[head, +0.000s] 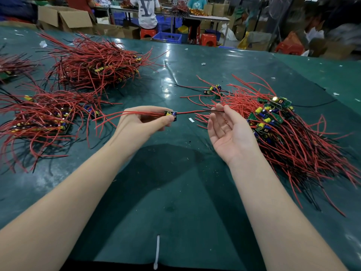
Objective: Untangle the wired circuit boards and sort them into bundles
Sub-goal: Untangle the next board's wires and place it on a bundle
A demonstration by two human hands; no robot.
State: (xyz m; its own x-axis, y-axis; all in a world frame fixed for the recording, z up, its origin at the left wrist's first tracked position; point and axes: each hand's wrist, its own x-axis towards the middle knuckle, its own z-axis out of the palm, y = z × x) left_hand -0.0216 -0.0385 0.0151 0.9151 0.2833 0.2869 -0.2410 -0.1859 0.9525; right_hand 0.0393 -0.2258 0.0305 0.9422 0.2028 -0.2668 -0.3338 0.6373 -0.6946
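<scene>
left hand (136, 122) pinches circuit board (171, 114) clear of tangled pile (283, 130); right hand (226, 132) spread, palm up, wires (197, 112) trailing over fingertips, likely straightening.

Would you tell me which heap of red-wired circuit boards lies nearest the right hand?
The heap at the table's right, beside the open right hand; the other heaps lie left.

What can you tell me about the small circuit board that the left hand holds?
The small green circuit board carries a yellow part and a blue cylindrical part. The left hand pinches it above the dark green table mat, clear of the piles. Red wires run left from it across the hand; a red and a black wire run right to the fingers of the open right hand.
</scene>
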